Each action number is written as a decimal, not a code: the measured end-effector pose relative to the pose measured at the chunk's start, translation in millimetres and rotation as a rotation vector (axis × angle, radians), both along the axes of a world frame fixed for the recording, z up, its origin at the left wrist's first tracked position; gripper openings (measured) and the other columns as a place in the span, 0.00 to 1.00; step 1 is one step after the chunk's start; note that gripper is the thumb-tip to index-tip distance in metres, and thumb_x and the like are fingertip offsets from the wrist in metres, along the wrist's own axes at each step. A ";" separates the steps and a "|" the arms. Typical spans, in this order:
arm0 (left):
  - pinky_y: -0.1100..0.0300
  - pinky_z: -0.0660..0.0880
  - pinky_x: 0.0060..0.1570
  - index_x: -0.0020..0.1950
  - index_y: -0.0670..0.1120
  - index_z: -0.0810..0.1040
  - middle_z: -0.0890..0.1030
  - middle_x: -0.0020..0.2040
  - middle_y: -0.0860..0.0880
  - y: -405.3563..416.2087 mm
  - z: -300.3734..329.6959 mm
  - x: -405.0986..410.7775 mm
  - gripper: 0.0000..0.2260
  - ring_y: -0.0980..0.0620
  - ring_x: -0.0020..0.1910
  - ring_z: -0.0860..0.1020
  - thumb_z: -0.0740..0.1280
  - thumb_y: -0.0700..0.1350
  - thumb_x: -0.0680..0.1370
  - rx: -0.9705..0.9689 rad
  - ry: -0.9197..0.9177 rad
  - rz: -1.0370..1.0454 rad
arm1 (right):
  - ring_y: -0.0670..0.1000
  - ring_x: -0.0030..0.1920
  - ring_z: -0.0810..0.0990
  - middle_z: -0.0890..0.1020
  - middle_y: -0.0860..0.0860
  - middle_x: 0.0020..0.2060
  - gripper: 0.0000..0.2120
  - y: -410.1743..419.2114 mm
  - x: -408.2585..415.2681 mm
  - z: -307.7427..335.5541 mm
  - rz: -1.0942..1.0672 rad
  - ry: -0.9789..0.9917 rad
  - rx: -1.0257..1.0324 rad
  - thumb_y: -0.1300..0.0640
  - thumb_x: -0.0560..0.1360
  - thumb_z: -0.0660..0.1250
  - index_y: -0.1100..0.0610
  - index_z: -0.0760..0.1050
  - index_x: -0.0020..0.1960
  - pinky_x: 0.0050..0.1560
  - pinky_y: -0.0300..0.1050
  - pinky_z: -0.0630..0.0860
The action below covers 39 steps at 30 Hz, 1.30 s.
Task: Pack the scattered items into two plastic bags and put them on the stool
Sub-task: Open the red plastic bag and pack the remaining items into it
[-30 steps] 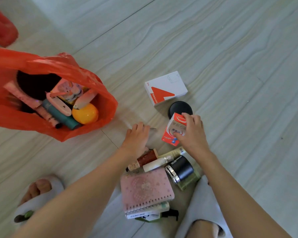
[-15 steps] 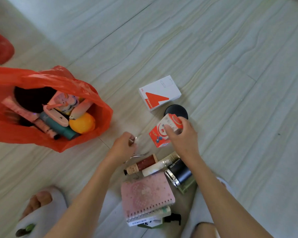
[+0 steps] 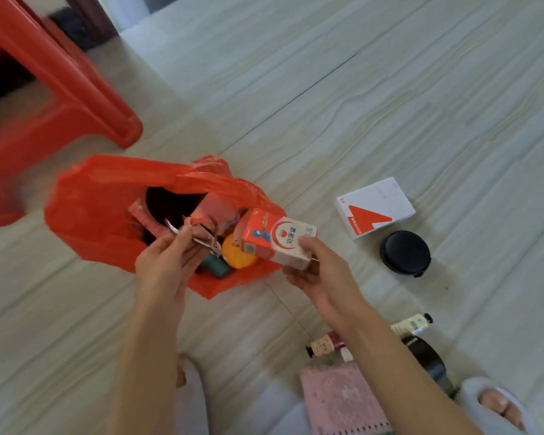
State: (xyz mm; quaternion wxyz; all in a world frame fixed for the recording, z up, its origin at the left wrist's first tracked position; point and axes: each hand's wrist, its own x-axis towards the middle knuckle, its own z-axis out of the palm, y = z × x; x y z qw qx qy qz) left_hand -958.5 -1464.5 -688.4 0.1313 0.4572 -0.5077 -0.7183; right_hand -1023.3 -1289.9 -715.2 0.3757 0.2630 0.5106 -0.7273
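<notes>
We note left hand [image 3: 167, 262] pinching metal tweezers [image 3: 190, 237], right hand [image 3: 319, 271] gripping carton [image 3: 277, 241] over red bag [image 3: 107, 215]; stool [image 3: 60, 98], white box [image 3: 376, 207], black case [image 3: 405, 255] nearby.

**Hidden and cut off parts**

The stool [image 3: 60, 89] is blurred and cut by the left edge. The right arm hides parts of the bottles [image 3: 324, 346] and the dark jar [image 3: 429, 361]. The bottom edge cuts the pink notebook [image 3: 339, 400].

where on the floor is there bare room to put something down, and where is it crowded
Bare floor stretches beyond the white and orange box and the black round case, and left of the left hand below the red bag. It is crowded around the pink notebook and the bottles beside it.
</notes>
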 end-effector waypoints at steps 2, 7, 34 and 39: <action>0.67 0.79 0.36 0.40 0.41 0.77 0.82 0.28 0.52 -6.7 0.3 -3.9 0.07 0.58 0.30 0.81 0.64 0.39 0.77 -0.039 -0.040 0.020 | 0.50 0.35 0.80 0.81 0.55 0.36 0.03 -22.1 3.0 2.7 0.024 -0.119 -0.103 0.60 0.74 0.65 0.59 0.76 0.44 0.34 0.42 0.80; 0.63 0.78 0.42 0.38 0.42 0.75 0.80 0.37 0.45 -32.9 -0.9 -16.1 0.10 0.52 0.38 0.79 0.62 0.40 0.78 -0.131 -0.161 0.002 | 0.54 0.43 0.82 0.82 0.58 0.43 0.07 -61.2 -3.5 -0.5 0.048 -0.125 -0.130 0.57 0.74 0.68 0.61 0.75 0.47 0.40 0.44 0.82; 0.63 0.74 0.45 0.49 0.48 0.78 0.80 0.46 0.52 91.1 -20.4 -8.9 0.09 0.54 0.45 0.78 0.63 0.35 0.76 -0.436 0.036 -0.366 | 0.50 0.46 0.81 0.82 0.53 0.45 0.07 19.7 -3.1 -20.4 0.077 0.378 0.437 0.61 0.78 0.59 0.55 0.75 0.49 0.49 0.44 0.79; 0.68 0.69 0.51 0.59 0.50 0.74 0.74 0.58 0.51 155.4 -60.8 -28.5 0.12 0.57 0.52 0.74 0.63 0.41 0.77 -0.574 -0.088 -0.938 | 0.52 0.55 0.76 0.79 0.53 0.54 0.12 102.5 -10.2 -59.7 0.204 0.441 0.888 0.59 0.77 0.59 0.57 0.74 0.59 0.58 0.46 0.72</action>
